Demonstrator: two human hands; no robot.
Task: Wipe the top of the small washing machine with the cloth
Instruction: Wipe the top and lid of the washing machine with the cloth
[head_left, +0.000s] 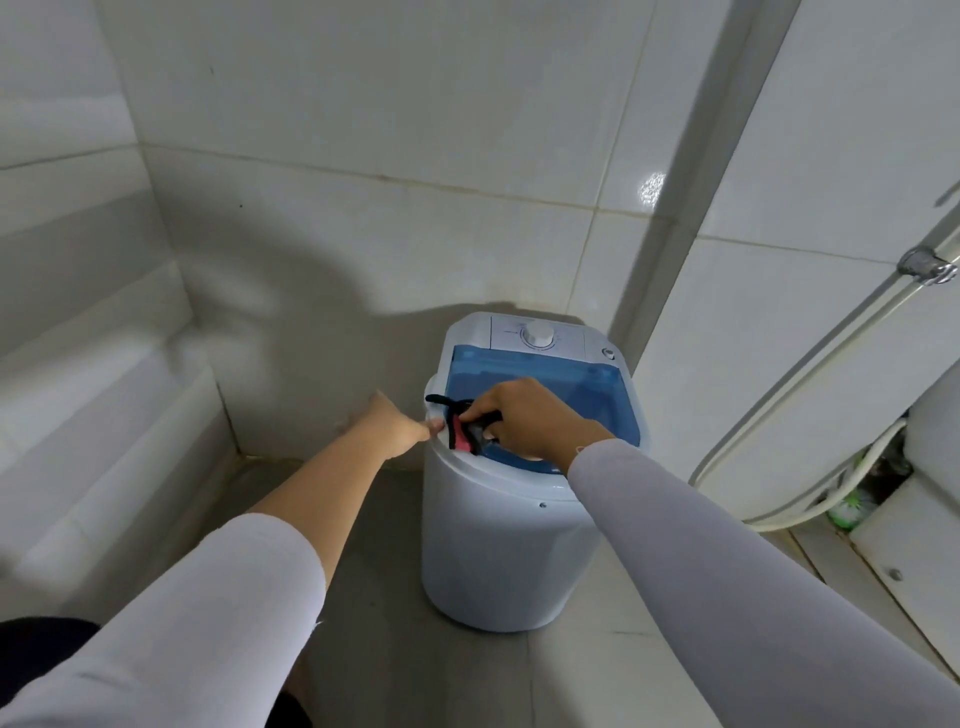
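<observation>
Pale glossy wall tiles (363, 130) close in a narrow corner, and the grey floor (395, 545) runs up to them. On that floor, close to the corner, stands the small washing machine (498, 551), a white round-bodied tub with a translucent blue lid (550, 384) on top. Behind the lid sits a white control panel with a round dial (538, 333) and a small button near its right end.

At the machine's near left edge lies the cloth (464, 426), a bunched piece of black and pink fabric, resting partly on the white rim and partly on the blue lid. The right hand (524, 415) lies over the lid with its fingers (480, 411) curled down and clamped on the cloth. The left hand (397, 427) reaches in from the left side, its fingers drawn together and pinching at the rim just beside the cloth; whether they hold the cloth's edge or only the rim I cannot tell. Both arms wear light sleeves, the left one pushed up the forearm.

To the right, a white hose (810, 374) runs down the wall from a metal fitting (927, 266), well apart from the machine.
</observation>
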